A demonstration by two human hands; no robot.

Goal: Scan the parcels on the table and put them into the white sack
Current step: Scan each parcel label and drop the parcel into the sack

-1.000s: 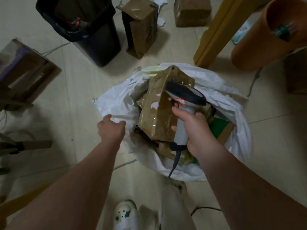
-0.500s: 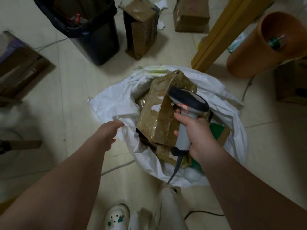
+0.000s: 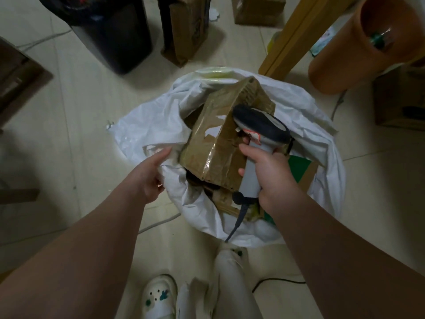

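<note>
The white sack [image 3: 305, 116] stands open on the floor, full of parcels. A brown, tape-wrapped parcel [image 3: 213, 139] lies tilted on top, and a green-faced parcel [image 3: 299, 169] shows under it at the right. My right hand [image 3: 271, 178] grips the grey handle of the barcode scanner [image 3: 259, 127], whose dark head hangs over the brown parcel. My left hand [image 3: 150, 176] is at the sack's near-left rim with its fingers straight, touching the white fabric next to the parcel.
A black bin [image 3: 115, 35] and two cardboard boxes [image 3: 184, 26] [image 3: 257, 10] stand on the floor beyond the sack. A yellow wooden leg [image 3: 296, 35] and an orange tube-shaped bin [image 3: 368, 47] are at the back right. My white shoe [image 3: 158, 298] is near a cable.
My left hand let go of the sack's rim and its fingers straightened. The view has moved slightly closer to the sack; the scanner stays over the brown parcel.
</note>
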